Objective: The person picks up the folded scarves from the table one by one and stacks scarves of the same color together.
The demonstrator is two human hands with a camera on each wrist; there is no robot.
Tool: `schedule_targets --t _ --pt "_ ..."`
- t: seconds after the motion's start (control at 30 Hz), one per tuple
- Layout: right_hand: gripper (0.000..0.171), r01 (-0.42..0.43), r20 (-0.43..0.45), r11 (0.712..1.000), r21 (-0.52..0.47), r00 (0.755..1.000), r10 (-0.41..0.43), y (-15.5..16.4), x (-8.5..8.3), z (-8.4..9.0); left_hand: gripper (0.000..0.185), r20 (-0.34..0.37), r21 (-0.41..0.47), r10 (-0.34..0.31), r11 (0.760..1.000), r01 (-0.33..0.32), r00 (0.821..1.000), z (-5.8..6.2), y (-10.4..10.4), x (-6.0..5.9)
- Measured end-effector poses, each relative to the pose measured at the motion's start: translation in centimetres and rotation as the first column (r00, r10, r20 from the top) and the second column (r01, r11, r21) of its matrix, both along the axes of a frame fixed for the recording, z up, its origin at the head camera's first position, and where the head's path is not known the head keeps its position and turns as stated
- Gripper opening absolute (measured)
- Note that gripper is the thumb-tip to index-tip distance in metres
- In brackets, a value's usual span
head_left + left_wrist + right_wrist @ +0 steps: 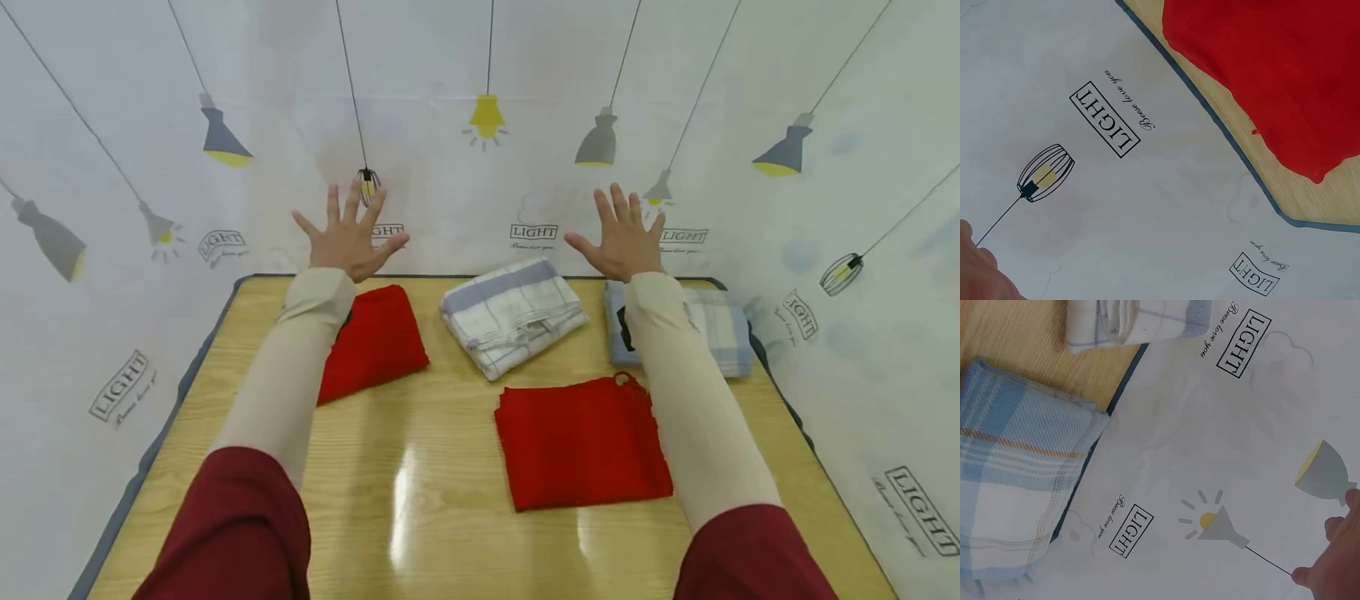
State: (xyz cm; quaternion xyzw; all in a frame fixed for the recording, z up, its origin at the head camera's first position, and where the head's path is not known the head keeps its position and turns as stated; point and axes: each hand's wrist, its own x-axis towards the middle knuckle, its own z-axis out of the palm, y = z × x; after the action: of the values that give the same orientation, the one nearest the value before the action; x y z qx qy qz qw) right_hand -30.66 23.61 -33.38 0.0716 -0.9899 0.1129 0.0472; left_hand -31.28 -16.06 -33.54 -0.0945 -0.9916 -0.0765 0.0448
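Note:
Both arms reach forward over the table with fingers spread. My left hand is raised beyond a folded red cloth at the left and holds nothing. My right hand, also holding nothing, is up above a folded light-blue plaid cloth at the back right, which the right forearm partly covers. Between the hands lies a folded white cloth with purple-grey stripes. Nearer the front, a second folded red cloth lies flat beside the right forearm, a small loop at its upper right corner.
The wooden table has a dark blue edge strip. A pale wall covering printed with hanging lamps and the word LIGHT rises behind it and along both sides.

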Motion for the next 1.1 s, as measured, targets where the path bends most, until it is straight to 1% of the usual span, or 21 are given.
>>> schedule_targets --t 0.1,0.23,0.33,0.47,0.57,0.7,0.77,0.87,1.0,1.1 --pt "0.092 -0.001 -0.002 1.0 0.007 1.0 0.001 0.3 -0.3 0.9 0.083 -0.005 0.007 0.001 1.0 -0.001 1.0 0.6 0.2 -0.3" --pt "0.092 0.035 0.007 0.999 0.007 0.999 -0.035 1.2 0.3 0.4 0.083 -0.001 0.006 -0.039 0.999 0.039 0.999 0.7 1.1 -0.7" --pt "0.09 0.029 0.01 1.0 0.002 1.0 -0.029 1.1 0.5 0.5 0.083 -0.006 0.004 -0.043 0.999 0.043 0.999 0.9 1.1 -0.7" --pt "0.086 0.011 0.015 1.0 -0.003 1.0 -0.011 0.5 0.6 1.0 0.08 -0.01 0.018 -0.032 0.999 0.032 0.999 0.9 0.4 -0.2" --pt "0.084 0.02 0.012 1.0 -0.016 1.0 -0.02 0.8 0.8 1.1 0.077 0.004 0.087 -0.034 0.996 0.034 0.999 0.8 0.4 0.4" --pt "0.083 0.026 0.012 0.996 -0.086 1.0 -0.026 1.2 0.8 1.2 0.077 0.022 0.2 -0.029 0.979 0.024 0.999 1.0 0.5 1.1" --pt "0.083 0.028 0.025 0.992 -0.122 0.999 -0.025 1.5 1.1 1.1 0.076 0.031 0.238 -0.035 0.971 0.026 0.999 1.2 0.8 1.5" --pt "0.084 0.021 0.04 0.991 -0.134 0.999 -0.016 2.1 1.7 0.8 0.073 0.03 0.273 -0.047 0.961 0.036 0.998 1.5 1.3 2.2" --pt "0.081 -0.027 0.024 0.991 -0.131 0.999 0.03 2.6 2.4 0.3 0.066 0.026 0.308 -0.042 0.951 0.032 0.999 1.4 1.8 3.0" --pt "0.077 -0.074 0.005 0.988 -0.139 0.997 0.076 2.7 3.3 -0.4 0.062 0.026 0.339 -0.049 0.94 0.037 0.998 1.0 2.0 3.6"
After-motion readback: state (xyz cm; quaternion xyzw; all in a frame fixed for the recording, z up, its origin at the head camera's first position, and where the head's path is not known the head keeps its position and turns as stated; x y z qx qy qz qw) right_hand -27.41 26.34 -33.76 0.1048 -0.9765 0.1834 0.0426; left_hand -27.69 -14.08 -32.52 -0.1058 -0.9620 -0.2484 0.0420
